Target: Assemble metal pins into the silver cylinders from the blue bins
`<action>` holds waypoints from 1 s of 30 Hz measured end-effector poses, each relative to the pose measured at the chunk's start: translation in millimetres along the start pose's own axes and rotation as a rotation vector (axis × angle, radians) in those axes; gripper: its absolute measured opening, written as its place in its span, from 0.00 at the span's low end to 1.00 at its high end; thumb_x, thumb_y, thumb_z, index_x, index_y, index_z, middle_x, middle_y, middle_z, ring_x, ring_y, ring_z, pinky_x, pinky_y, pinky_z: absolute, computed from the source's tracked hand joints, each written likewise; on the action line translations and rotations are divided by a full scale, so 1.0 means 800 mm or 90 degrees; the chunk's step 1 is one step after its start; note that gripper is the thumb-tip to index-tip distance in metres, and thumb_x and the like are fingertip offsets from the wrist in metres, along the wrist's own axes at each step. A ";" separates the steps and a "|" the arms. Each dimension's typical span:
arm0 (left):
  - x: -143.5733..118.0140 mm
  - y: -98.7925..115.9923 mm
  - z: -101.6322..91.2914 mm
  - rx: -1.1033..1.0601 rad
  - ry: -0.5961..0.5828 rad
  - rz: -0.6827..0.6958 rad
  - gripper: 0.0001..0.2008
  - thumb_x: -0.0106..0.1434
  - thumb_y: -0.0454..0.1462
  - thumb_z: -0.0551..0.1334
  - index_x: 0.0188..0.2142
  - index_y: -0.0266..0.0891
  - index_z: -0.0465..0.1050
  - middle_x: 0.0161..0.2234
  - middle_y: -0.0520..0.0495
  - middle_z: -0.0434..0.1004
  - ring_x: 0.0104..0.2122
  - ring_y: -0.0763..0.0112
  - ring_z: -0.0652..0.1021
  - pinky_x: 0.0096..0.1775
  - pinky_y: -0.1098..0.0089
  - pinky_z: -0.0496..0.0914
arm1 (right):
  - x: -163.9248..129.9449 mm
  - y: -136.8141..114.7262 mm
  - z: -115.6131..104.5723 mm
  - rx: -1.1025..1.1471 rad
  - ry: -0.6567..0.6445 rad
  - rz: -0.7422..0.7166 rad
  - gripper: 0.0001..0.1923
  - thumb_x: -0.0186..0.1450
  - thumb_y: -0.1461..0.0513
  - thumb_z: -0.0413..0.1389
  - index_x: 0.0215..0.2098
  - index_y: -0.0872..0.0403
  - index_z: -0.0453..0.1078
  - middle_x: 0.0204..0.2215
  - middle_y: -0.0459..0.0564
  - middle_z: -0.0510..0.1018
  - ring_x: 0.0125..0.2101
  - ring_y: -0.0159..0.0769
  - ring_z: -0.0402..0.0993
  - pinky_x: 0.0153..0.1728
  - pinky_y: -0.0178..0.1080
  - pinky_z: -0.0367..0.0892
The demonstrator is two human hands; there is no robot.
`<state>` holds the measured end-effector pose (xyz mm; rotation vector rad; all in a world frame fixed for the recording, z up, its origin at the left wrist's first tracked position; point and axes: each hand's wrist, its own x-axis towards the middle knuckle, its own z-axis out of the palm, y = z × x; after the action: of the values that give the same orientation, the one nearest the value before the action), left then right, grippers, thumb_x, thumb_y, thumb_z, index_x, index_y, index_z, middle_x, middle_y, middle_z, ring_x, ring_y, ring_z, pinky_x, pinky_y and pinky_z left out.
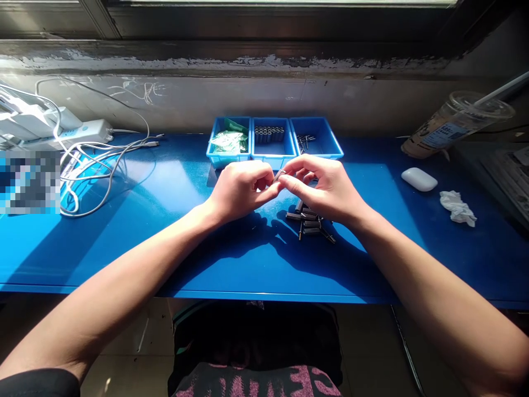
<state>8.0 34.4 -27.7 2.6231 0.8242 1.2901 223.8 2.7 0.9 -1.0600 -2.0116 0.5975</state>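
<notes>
Between my two hands is a small dark metal cylinder (279, 175). My left hand (243, 187) pinches it with thumb and forefinger, and the fingertips of my right hand (320, 182) are closed on its other end. Below my right hand a loose pile of similar metal cylinders (311, 224) and thin pins lies on the blue table (198, 264). Just behind my hands stand three blue bins in a row. The left bin (229, 160) holds green-and-white packets, the middle bin (273, 160) upright cylinders, and the right bin (324, 146) a few thin pins.
White cables (109, 160) and a power strip (88, 132) lie at the left. On the right are a plastic cup (444, 129) with a straw, a white earphone case (419, 180) and a crumpled tissue (457, 208). A wall and window frame rise behind the table.
</notes>
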 end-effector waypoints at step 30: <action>0.001 0.005 -0.010 0.036 -0.076 -0.010 0.11 0.71 0.39 0.60 0.34 0.37 0.77 0.28 0.49 0.80 0.25 0.72 0.73 0.30 0.70 0.66 | 0.000 -0.002 0.003 0.023 0.001 -0.047 0.12 0.71 0.62 0.58 0.50 0.52 0.82 0.46 0.53 0.86 0.42 0.42 0.82 0.38 0.42 0.77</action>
<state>3.9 30.3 -20.8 2.6998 0.8727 1.1091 220.8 1.9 0.6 -0.9610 -2.0219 0.5916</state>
